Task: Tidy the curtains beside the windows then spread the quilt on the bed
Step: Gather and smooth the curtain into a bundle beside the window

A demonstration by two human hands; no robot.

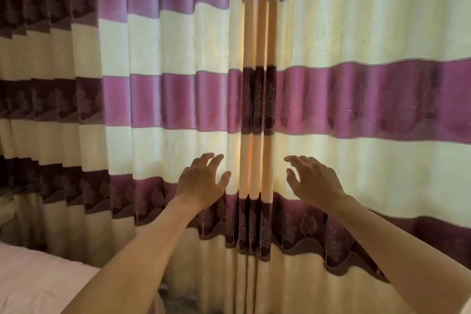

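Curtains of cream-and-purple banded woven fabric (331, 33) fill the view, meeting in tight pleats at centre. Nearest, at 7 o'clock, lies a pale pink bed cover (38, 283). Left hand (201, 183) and right hand (312, 181) reach forward, fingers spread and loosely bent, gripping nothing, flanking the pleats. No writing is readable; tree motifs pattern the purple bands.
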